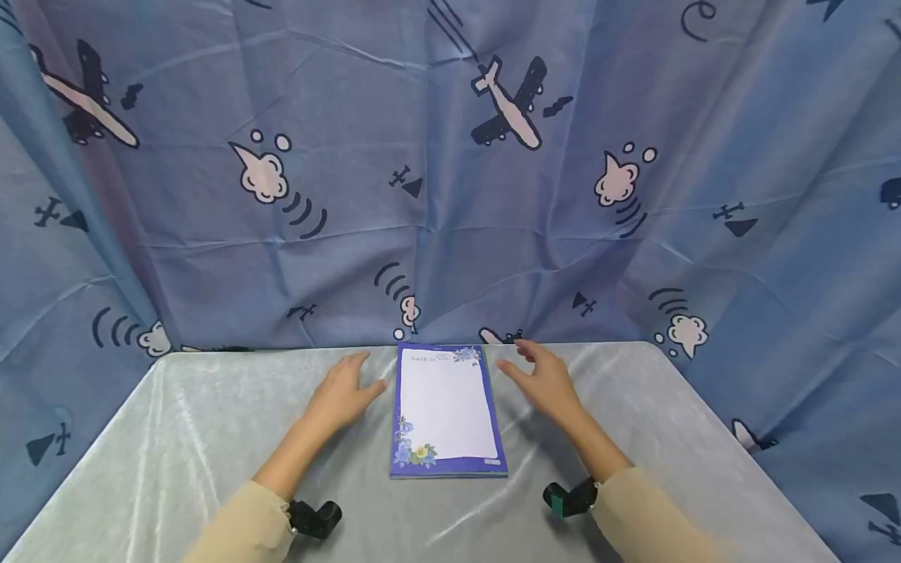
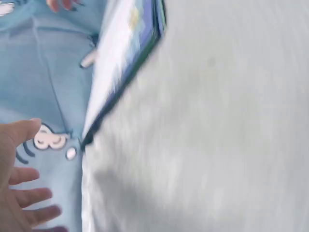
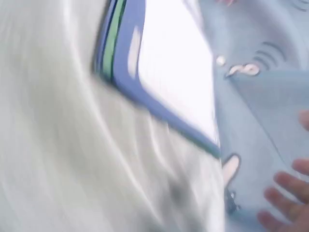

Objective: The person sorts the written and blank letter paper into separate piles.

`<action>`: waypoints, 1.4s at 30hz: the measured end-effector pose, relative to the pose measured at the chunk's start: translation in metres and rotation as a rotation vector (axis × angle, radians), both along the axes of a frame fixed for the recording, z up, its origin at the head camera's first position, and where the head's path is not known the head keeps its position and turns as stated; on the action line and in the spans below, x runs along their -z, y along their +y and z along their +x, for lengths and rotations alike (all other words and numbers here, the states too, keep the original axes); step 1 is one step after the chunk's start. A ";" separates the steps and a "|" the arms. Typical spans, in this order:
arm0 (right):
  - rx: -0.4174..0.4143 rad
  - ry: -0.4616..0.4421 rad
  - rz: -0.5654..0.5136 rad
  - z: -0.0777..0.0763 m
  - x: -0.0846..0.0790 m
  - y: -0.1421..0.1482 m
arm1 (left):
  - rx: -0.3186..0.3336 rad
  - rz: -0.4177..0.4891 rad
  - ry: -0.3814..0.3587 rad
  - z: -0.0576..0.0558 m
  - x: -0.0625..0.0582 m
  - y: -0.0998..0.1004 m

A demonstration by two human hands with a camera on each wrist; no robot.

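A flat stack of what look like notebooks (image 1: 446, 407) lies near the table's far edge, its top cover white with a blue border and flowers. Blue and green layers show along its side in the right wrist view. My left hand (image 1: 342, 395) is held to the left of the stack, thumb toward it, fingers spread and holding nothing. On the other side, my right hand (image 1: 545, 383) is raised near the stack's far right corner, with thumb and fingers apart. In both wrist views, a gap separates each hand from the stack (image 3: 178, 72).
A pale, shiny cloth covers the table (image 1: 211, 438). Behind it hangs a blue curtain (image 1: 450, 195) printed with airplanes and clouds, meeting the table's back edge. A black wrist camera (image 1: 314, 519) is strapped to the left wrist, another black camera (image 1: 570, 498) to the right.
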State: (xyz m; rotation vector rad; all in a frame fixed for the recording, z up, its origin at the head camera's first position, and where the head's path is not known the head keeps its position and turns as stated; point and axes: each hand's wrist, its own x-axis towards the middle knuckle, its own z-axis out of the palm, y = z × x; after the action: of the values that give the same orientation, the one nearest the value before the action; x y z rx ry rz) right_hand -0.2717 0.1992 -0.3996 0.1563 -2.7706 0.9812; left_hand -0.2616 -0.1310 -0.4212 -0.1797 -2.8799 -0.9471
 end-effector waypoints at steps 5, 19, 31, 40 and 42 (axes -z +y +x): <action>0.030 0.025 -0.231 0.008 0.017 -0.012 | -0.025 0.244 0.002 0.003 0.006 0.023; 0.036 0.049 -0.377 0.010 0.072 -0.015 | -0.048 0.470 0.104 -0.002 0.050 0.037; -0.023 0.081 -0.219 0.014 0.079 -0.016 | -0.023 0.335 0.251 0.004 0.069 0.041; -0.020 0.116 -0.221 0.017 0.085 -0.019 | -0.020 0.299 0.297 0.006 0.073 0.042; -0.019 0.123 -0.226 0.015 0.084 -0.019 | -0.022 0.290 0.306 0.007 0.072 0.043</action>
State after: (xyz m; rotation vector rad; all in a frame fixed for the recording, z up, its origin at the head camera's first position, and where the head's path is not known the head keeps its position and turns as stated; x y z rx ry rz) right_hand -0.2563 0.1803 -0.4839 0.2009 -2.5305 1.2364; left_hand -0.2550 -0.0875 -0.4936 -0.2425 -2.4336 -1.2013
